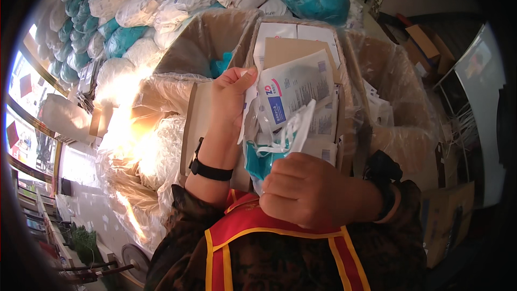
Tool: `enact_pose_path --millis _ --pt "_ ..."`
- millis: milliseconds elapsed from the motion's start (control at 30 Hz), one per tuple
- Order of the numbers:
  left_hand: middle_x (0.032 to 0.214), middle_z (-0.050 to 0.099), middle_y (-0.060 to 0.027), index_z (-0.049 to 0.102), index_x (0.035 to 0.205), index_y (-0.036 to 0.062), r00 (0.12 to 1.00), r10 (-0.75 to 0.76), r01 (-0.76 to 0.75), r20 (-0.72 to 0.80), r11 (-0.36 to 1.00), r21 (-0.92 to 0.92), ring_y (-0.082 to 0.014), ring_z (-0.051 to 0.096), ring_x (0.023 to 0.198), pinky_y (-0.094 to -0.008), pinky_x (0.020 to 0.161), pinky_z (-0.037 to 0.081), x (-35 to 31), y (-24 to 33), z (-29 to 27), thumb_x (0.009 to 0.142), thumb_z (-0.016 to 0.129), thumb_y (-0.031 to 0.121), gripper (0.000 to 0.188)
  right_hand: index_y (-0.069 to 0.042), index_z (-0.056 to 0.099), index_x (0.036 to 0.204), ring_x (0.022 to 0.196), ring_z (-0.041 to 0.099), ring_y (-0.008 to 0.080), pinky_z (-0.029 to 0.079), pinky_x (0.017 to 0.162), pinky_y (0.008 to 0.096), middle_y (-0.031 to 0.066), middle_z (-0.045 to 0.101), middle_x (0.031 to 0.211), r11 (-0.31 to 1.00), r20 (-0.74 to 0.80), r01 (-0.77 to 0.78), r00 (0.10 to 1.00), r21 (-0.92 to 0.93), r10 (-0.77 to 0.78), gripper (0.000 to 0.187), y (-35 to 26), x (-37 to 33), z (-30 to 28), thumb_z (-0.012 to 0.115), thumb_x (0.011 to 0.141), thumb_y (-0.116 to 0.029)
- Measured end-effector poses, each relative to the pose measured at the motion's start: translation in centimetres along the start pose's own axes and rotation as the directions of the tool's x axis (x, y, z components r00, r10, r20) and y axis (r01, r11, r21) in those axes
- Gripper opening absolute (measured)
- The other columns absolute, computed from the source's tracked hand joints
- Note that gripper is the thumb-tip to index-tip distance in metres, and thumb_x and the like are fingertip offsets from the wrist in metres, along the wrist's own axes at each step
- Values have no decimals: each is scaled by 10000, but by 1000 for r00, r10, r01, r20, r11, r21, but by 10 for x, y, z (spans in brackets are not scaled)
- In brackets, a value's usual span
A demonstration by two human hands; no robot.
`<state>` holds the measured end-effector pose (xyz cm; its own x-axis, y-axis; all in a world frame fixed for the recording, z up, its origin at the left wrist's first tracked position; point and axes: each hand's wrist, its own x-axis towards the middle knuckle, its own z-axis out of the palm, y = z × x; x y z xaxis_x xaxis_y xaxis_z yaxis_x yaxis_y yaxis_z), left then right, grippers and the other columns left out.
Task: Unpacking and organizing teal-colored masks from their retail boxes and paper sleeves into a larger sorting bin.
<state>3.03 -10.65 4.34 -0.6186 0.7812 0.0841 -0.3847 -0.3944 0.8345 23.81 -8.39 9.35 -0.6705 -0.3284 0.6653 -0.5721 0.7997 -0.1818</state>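
"Where's the light coming from?"

"Bright glass windows along the left edge of the frame, and a white-gold glare burns left of centre."

"And further back?"

"Heaped teal and whitish plastic bags fill the upper left."

"The right side?"

"A pale flat panel near the edge, brown cardboard cartons at upper right."

"Lower left?"

"A bushy green clump."

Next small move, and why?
Probably use the right hand to ease the white straps clear of the teal material: they lie partly across it, close to that hand, while the left hand pinches white wrapping.
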Motion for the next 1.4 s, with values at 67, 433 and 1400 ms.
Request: enact_pose_path --millis 67,433,1400 --pt "795 669 -59 629 841 -13 999 48 -46 -21 996 79 -88 592 662 -234 625 488 -9 5 2 869 685 65 100 -65 538 790 750 532 250 442 654 363 85 496 790 997 -14 -71 997 -44 70 117 12 2 -19 607 701 -94" --pt "821 688 -41 683 926 3 894 218 -415 392 735 537 -69 606 759 -220 658 476 -54 16 21 882 675 87 95 -46 622 813 796 549 287 457 704 389 95 532 801 902 -102 -423 905 -88 414 133 69 -2 -38 724 734 -76" --pt "762 635 -49 621 869 22 966 254 -203 45 643 738 -104 554 652 -261 602 437 -29 -6 -25 864 688 134 130 -47 582 793 740 546 255 453 661 360 74 523 752 986 -99 -168 981 6 168 143 2 -1 -36 701 713 -53"
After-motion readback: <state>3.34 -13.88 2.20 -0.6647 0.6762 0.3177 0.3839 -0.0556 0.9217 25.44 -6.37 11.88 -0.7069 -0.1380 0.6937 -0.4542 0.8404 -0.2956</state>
